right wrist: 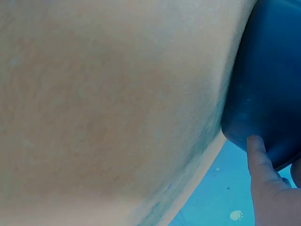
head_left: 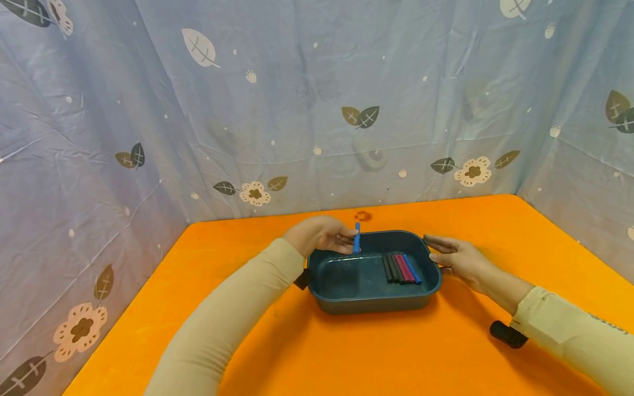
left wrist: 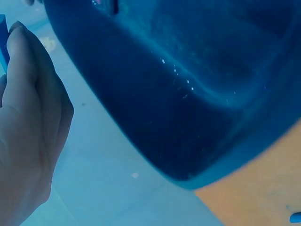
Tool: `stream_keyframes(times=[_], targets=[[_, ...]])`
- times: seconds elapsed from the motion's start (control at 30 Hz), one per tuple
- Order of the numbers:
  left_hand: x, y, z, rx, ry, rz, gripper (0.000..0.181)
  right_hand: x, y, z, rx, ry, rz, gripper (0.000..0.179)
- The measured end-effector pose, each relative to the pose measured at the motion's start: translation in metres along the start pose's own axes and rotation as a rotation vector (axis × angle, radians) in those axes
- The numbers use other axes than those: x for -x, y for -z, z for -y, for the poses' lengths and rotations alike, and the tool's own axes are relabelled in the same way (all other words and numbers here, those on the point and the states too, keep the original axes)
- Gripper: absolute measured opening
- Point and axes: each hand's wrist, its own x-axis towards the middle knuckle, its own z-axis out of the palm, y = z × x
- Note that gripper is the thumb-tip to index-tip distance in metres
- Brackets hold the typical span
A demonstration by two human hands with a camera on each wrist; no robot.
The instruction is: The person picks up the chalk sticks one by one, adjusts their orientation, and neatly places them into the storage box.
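Note:
My left hand [head_left: 329,234] is over the back left of a dark blue-grey rectangular tray [head_left: 366,305]. Its thumb and fingers pinch a blue marker-like stick [head_left: 356,239], held roughly upright at the tray's back rim. The left wrist view catches only part of this stick at its left edge. At the tray's right end, my right hand [head_left: 458,258] holds the rim, with a finger [right wrist: 257,157] against the outer wall. Inside, toward the right, several similar sticks lie side by side: black ones [head_left: 388,269], magenta ones [head_left: 403,268] and a blue one [head_left: 413,269].
An orange tabletop [head_left: 396,357] lies under the tray. Near my right sleeve is a black cylindrical object [head_left: 508,334]. Another blue piece [left wrist: 295,217] shows at the corner of the left wrist view. Patterned curtains [head_left: 307,110] stand behind and at both sides.

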Motion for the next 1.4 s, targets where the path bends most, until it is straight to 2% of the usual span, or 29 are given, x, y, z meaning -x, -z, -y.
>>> stream_keyframes(times=[0.17, 0.4, 0.47, 0.57, 0.63, 0.77, 0.8, 0.87, 0.93, 1.03, 1.1, 1.17, 1.27, 1.33, 1.4], targets=[[-0.01, -0.006, -0.002, 0.035, 0.016, 0.003, 0.016, 0.0, 0.0, 0.0, 0.0, -0.003, -0.001, 0.059], [-0.022, -0.014, 0.0, 0.044, 0.024, -0.01, 0.011, 0.0, 0.0, -0.001, -0.02, -0.003, -0.007, 0.06], [-0.026, -0.017, 0.002, 0.038, 0.024, -0.015, 0.015, 0.0, 0.001, -0.002, -0.022, -0.002, -0.005, 0.06], [-0.042, -0.021, 0.009, -0.002, 0.014, -0.027, 0.02, -0.001, 0.001, -0.002, -0.023, -0.003, -0.005, 0.06], [-0.078, -0.017, 0.018, -0.018, 0.021, -0.017, 0.019, -0.001, 0.001, -0.002, -0.023, -0.004, -0.006, 0.06], [-0.161, -0.005, 0.037, -0.029, 0.059, -0.002, 0.016, 0.0, 0.001, -0.001, -0.022, -0.006, -0.006, 0.06], [-0.186, 0.0, 0.041, -0.025, 0.071, 0.006, 0.017, -0.001, 0.001, -0.001, -0.022, -0.006, -0.007, 0.059], [-0.199, -0.002, 0.046, -0.03, 0.071, -0.031, 0.017, -0.001, 0.0, -0.001, -0.018, -0.005, -0.007, 0.059], [-0.204, -0.004, 0.05, -0.027, 0.071, -0.047, 0.018, -0.001, 0.0, 0.0, -0.015, -0.004, -0.009, 0.059], [-0.184, -0.01, 0.05, -0.006, 0.099, -0.032, 0.018, -0.001, 0.0, 0.0, -0.012, -0.005, -0.01, 0.059], [-0.165, -0.015, 0.048, -0.009, 0.113, -0.013, 0.019, -0.001, 0.0, 0.0, -0.011, -0.008, -0.01, 0.059], [-0.173, -0.016, 0.053, -0.02, 0.11, -0.012, 0.018, -0.001, 0.0, 0.0, -0.011, -0.01, -0.012, 0.059], [-0.244, -0.01, 0.072, -0.034, 0.107, -0.033, 0.018, -0.002, 0.0, 0.0, -0.009, -0.011, -0.013, 0.059], [-0.299, -0.004, 0.086, -0.04, 0.111, -0.033, 0.015, -0.002, 0.0, -0.001, -0.015, -0.009, -0.017, 0.059], [-0.328, -0.001, 0.094, -0.048, 0.122, -0.031, 0.017, -0.002, -0.001, -0.001, -0.017, -0.006, -0.019, 0.059]])
